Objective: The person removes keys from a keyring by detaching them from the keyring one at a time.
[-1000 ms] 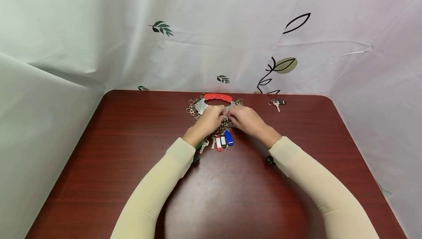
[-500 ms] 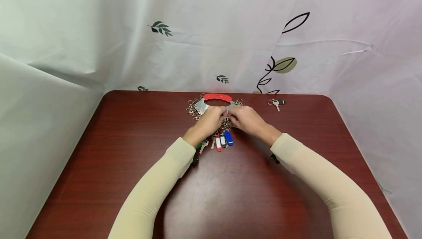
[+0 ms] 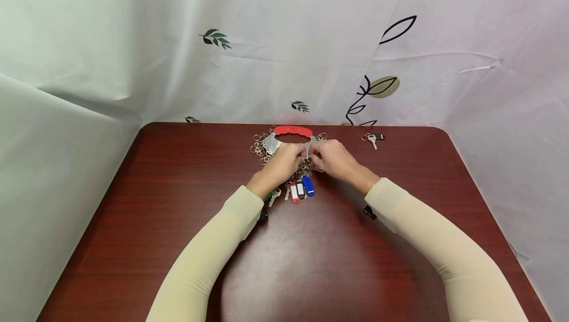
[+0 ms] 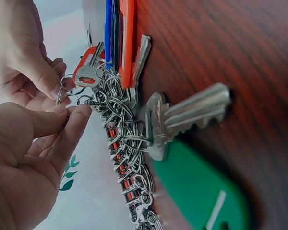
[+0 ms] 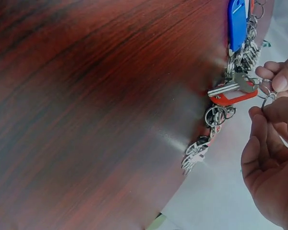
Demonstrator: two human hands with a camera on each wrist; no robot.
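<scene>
A metal key holder with a red grip (image 3: 293,131) lies at the table's far side, hung with many small rings and clips. My left hand (image 3: 284,159) and right hand (image 3: 333,158) meet at its near edge, fingertips almost together. In the right wrist view, my right hand pinches a split ring (image 5: 269,99) that carries a silver key (image 5: 230,88) and a red tag (image 5: 235,99). The left thumb and finger pinch a small metal ring right beside it. Blue (image 3: 308,186), black (image 3: 301,189) and red-and-white (image 3: 295,193) tags and a silver key (image 3: 275,197) hang toward me.
A key (image 3: 372,140) with a black tag (image 3: 380,137) lies apart at the back right. Close to the left wrist camera are a green tag (image 4: 197,187) and its key (image 4: 182,115). Behind the brown table (image 3: 178,203) hangs a white curtain (image 3: 266,40).
The right forearm has swung slightly outward, and the right hand has shifted a little. The left hand keeps almost the same place, and the hanging tags lie as before.
</scene>
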